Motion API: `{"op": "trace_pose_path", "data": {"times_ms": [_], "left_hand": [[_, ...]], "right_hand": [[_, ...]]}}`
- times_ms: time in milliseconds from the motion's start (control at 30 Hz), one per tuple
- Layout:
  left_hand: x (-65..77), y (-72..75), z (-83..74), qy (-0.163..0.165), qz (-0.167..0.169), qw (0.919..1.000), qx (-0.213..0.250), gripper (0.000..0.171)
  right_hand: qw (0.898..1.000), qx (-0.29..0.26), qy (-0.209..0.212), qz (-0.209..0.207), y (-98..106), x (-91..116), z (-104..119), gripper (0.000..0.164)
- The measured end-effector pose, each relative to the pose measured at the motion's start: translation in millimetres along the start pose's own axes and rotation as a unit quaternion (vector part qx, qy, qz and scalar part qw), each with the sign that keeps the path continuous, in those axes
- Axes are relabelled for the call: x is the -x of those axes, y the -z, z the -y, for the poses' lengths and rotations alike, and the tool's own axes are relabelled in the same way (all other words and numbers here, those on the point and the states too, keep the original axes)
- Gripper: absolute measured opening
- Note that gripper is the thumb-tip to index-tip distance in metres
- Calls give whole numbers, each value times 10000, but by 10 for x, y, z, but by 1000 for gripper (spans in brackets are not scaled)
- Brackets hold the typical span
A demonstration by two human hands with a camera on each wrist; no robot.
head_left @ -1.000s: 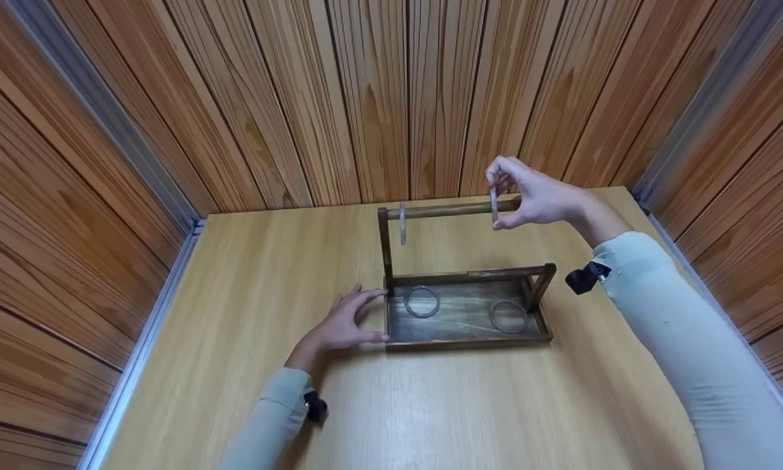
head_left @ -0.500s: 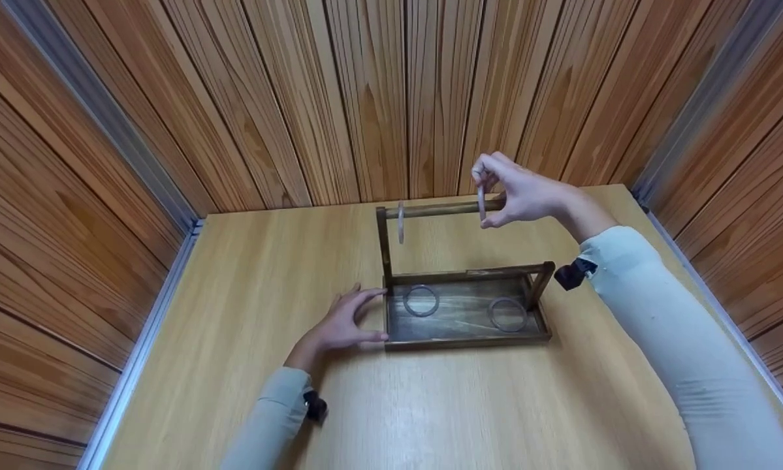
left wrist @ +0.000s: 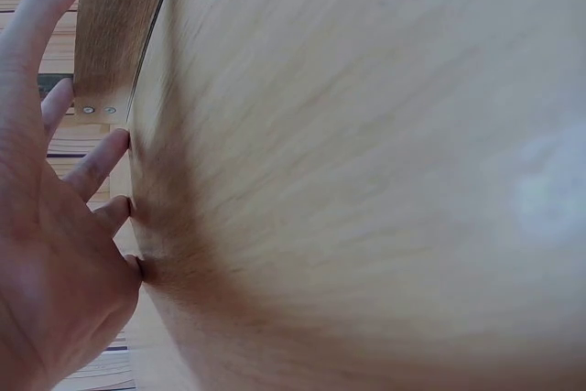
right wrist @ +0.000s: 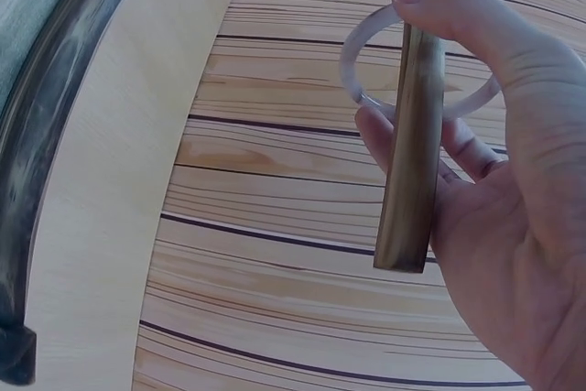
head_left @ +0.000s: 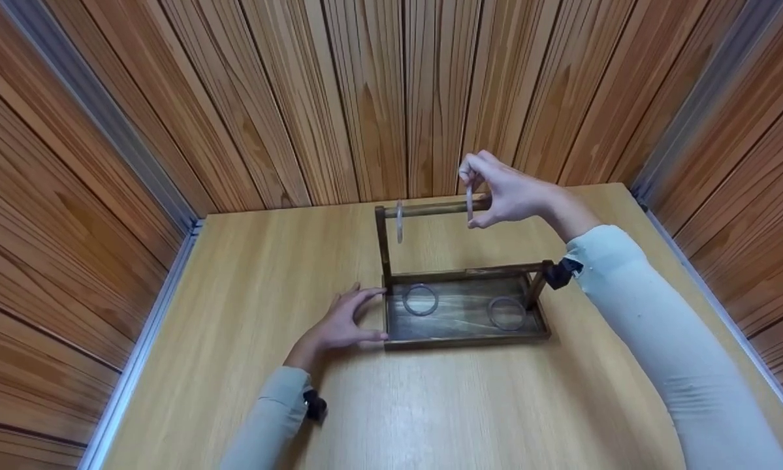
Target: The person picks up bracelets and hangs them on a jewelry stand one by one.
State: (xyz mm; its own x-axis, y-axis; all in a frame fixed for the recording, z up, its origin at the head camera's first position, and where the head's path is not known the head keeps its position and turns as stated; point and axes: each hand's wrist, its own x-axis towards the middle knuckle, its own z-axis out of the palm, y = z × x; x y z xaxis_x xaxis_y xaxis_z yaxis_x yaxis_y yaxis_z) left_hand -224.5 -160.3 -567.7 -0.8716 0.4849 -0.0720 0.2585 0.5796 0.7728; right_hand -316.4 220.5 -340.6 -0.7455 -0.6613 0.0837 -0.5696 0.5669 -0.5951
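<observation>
My right hand [head_left: 515, 196] pinches a pale bangle [head_left: 469, 203] between thumb and fingers. In the right wrist view this bangle [right wrist: 352, 66] encircles the dark wooden top bar [right wrist: 412, 162], whose free end points towards the wrist. Further left, a second bangle [head_left: 399, 225] hangs on the bar near the upright post [head_left: 383, 245]. The stand has a tray base [head_left: 467, 343], and two more bangles lie flat in it, a left one [head_left: 420, 315] and a right one [head_left: 490, 313]. My left hand [head_left: 342, 323] touches the tray's left end with spread thumb and fingers.
The stand sits on a light wooden table [head_left: 267, 261] against a planked back wall [head_left: 339, 98]. A lower wooden bar [head_left: 469, 273] runs along the tray's back to a short post [head_left: 536, 287] at the right. Planked walls with metal strips flank both sides.
My right hand has moved left along the top bar, carrying the pinched bangle with it towards the hanging one. The left hand stays at the tray's end.
</observation>
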Motion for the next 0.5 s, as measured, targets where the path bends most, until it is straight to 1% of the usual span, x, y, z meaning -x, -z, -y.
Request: {"op": "trace_pose_path", "data": {"times_ms": [233,500], "left_hand": [[17,1,3,119,65,9999,31,93],[11,5,-5,166,49,9998,46,93]], "right_hand": [[9999,25,132,27,-47,-80,71,65],[9998,-38,206,54,-103,-151,151,65]]}}
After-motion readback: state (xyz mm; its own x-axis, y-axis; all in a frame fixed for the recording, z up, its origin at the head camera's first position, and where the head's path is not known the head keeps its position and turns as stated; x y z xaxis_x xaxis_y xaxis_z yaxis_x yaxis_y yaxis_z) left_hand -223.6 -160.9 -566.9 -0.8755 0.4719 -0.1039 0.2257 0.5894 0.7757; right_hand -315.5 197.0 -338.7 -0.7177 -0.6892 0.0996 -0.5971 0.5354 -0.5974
